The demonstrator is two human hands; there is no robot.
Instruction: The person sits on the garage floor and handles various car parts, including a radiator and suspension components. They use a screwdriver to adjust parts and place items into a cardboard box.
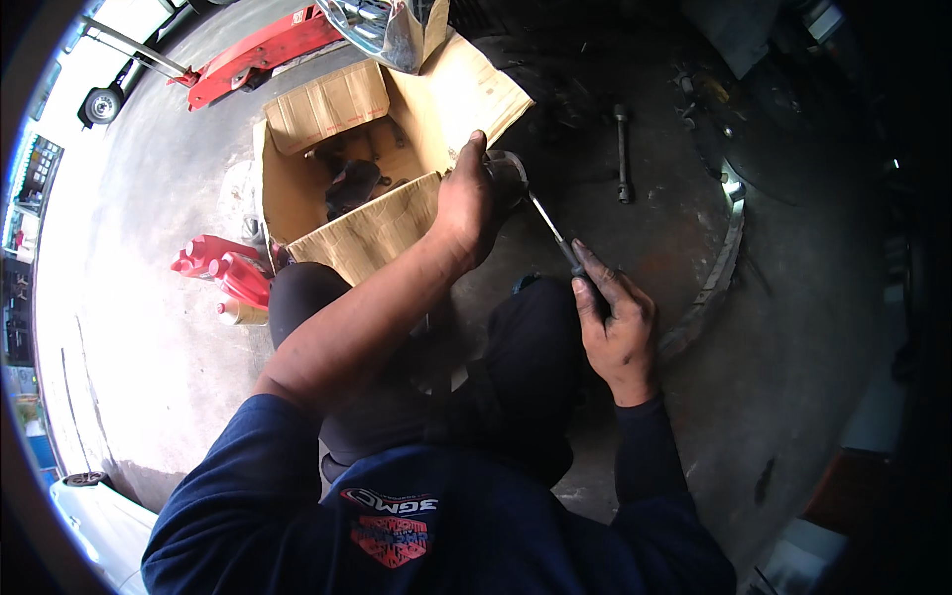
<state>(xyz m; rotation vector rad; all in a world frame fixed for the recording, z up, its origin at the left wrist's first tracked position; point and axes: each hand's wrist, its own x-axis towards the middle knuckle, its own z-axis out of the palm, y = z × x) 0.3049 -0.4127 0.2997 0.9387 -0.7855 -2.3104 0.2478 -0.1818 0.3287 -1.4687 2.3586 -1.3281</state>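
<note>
My right hand [620, 337] is closed around the dark handle of a screwdriver [547, 220], its index finger stretched along it. The bright shaft slants up and left to a dark rounded part with a pale curved rim [514, 171]. That part is gripped in my left hand [466, 203], thumb up, beside the near right wall of an open cardboard box [372, 238]. The screwdriver's tip meets the rim or lies just by it; I cannot tell which. Inside the box lie dark, greasy parts [352, 186], some in shadow. Both hands are smudged with black.
Red plastic bottles [241, 278] and a gold one [243, 313] stand left of the box. A red floor jack [263, 55] is behind it. On the floor to the right lie a metal bar tool [623, 154] and a long curved strip [716, 278].
</note>
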